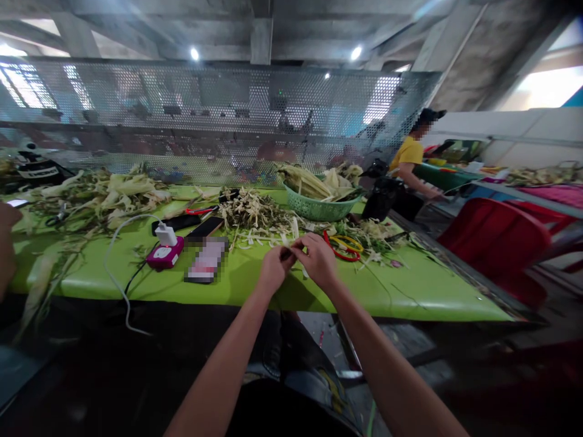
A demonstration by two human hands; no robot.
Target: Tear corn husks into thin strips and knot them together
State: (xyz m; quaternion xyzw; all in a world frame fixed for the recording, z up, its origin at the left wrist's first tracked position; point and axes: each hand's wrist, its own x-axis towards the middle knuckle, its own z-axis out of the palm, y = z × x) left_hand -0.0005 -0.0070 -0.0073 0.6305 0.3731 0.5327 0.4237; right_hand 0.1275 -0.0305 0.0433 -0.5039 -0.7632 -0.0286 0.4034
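Observation:
My left hand (275, 267) and my right hand (317, 258) meet over the green table (246, 288) near its front edge. Their fingers are closed together on a pale strip of plant material (286, 241). Part of the strip sticks up between them, and another pale piece shows below the fingers. Just behind lies a heap of pale, knobbly plant pieces (250, 209). Red-handled scissors (339, 249) lie right of my right hand, with a yellow loop beside them.
A green basket (319, 206) holds long pale husks. A phone (207, 260), a magenta power adapter (166, 254) with a white cable, and husk piles (122, 191) are on the left. A person in yellow (410, 155) and red chairs (496, 237) are at right.

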